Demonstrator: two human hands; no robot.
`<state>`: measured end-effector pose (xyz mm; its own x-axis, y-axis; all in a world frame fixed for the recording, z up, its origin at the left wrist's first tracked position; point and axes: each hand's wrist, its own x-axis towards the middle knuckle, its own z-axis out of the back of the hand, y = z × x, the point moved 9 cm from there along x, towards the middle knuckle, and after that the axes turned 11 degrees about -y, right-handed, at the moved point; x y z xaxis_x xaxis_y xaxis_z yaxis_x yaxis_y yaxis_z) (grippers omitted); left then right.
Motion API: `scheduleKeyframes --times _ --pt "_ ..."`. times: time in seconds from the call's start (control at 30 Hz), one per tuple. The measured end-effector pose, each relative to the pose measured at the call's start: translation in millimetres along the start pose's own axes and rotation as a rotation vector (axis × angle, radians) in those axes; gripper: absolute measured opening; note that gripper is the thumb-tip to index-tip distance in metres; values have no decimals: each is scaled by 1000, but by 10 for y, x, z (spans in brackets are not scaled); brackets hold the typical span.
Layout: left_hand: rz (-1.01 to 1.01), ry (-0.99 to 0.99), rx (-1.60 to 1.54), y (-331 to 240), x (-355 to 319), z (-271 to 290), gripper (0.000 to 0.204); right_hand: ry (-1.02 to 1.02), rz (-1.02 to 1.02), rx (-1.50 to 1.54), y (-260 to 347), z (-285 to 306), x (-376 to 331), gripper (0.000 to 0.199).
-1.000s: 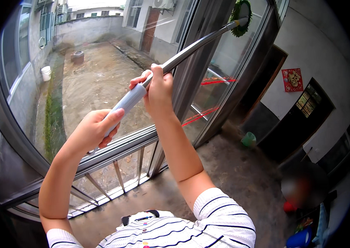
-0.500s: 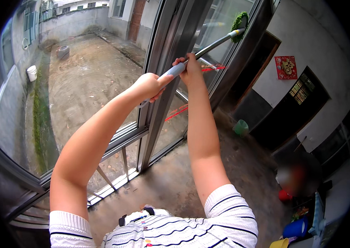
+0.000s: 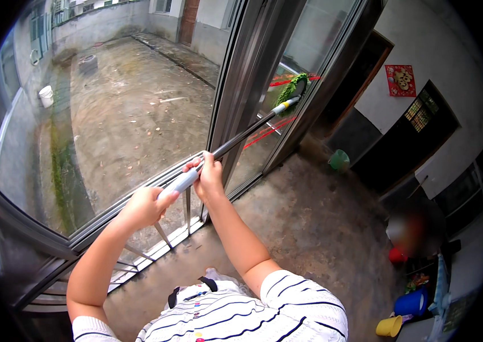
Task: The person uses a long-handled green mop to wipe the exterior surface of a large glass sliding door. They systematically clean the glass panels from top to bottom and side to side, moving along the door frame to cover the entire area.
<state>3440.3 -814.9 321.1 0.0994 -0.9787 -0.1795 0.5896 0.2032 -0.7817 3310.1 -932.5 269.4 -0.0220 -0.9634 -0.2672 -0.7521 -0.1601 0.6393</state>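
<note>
We have drawn the pole (image 3: 241, 137) lower, its green mop head (image 3: 294, 88) now mid-pane on the glass door (image 3: 304, 51); left hand (image 3: 144, 206) and right hand (image 3: 208, 174) clench the handle; wiping looks underway, the lower glass apparently left

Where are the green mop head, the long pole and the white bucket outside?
green mop head (image 3: 293, 90), head view, on its fuzzy middle.
long pole (image 3: 245, 135), head view, on the dark shaft.
white bucket (image 3: 46, 96), head view, on its side wall.

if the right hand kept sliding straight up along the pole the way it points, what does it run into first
Probably the yellow collar just below the green mop head; from the right hand the dark pole looks bare until there, though depth is unclear.
</note>
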Motion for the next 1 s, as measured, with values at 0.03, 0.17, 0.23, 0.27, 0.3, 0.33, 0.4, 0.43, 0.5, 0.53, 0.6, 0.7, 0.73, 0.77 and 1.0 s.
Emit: scheduleKeyframes --times 0.03,0.17,0.23,0.27,0.3,0.33,0.4,0.43,0.5,0.53,0.6,0.7,0.73,0.77,1.0 --pt "20 -10 -15 -15 -260 118 46 58 -4 -9 -63 -91 -250 31" --pt "56 -58 -135 284 -1045 501 38 255 -24 7 -319 -504 -1129 33" --pt "76 -62 -258 305 -1289 599 36 357 7 19 -273 -715 -1429 29" --pt "91 -83 -322 344 -1383 663 35 402 19 19 -249 -840 -1538 27" --pt "64 -80 -380 373 -1398 679 33 444 34 21 -213 -932 -1599 25" --pt "45 -90 -404 360 -1369 694 33 458 50 0 -158 -1005 -1593 23" --pt "1 -100 -459 252 -1211 675 34 463 138 -82 22 -1119 -1463 26" --pt "-36 -116 -450 184 -1081 667 35 464 174 -100 100 -1177 -1338 28" --pt "-79 -116 -484 -74 -756 586 37 430 207 -111 346 -1219 -1006 32" --pt "-102 -97 -477 -213 -584 535 38 385 240 -129 508 -1211 -834 33" --pt "-133 -54 -475 -479 -214 367 40 342 250 -139 820 -1153 -473 31" --pt "-156 -4 -465 -832 362 7 43 236 270 -141 1271 -889 81 30" --pt "-183 9 -433 -953 529 -136 43 202 259 -140 1387 -741 296 29" --pt "-181 2 -418 -1012 687 -267 45 195 246 -126 1461 -628 469 29" --pt "-52 34 -176 -945 1366 -1110 49 15 69 1 1342 471 1420 20"
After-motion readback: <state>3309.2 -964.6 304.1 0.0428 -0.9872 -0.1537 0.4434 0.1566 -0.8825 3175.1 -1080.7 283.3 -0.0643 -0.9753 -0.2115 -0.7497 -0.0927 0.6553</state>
